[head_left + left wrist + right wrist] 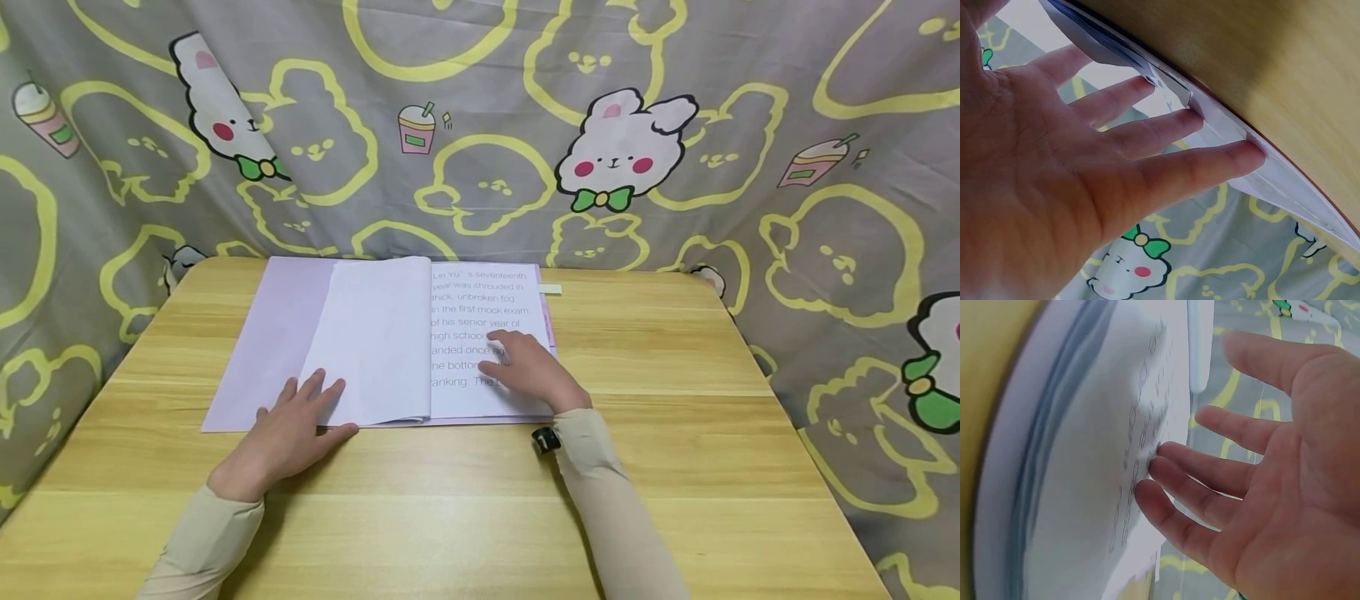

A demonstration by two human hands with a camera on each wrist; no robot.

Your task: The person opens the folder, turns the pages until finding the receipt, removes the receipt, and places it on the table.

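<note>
An open book lies near the back of the table, its lilac cover [273,333] showing at the far left. The left-hand page [375,333] looks blank, and the right-hand page [480,292] carries large printed English text. With fingers spread, my left hand [292,429] rests at the lower left of the book, over the blank page and cover. My right hand [532,367] is on the printed page, covering some words. In the right wrist view its loosely bent fingers [1172,519] touch the paper near the lines of print. Neither hand grips anything.
A pale green tab [551,290] sticks out from the book's right edge. The wooden table [420,517] extends in front and to both sides. A grey curtain [487,100] with cartoon rabbits hangs around it. A small black device [545,440] sits at my right wrist.
</note>
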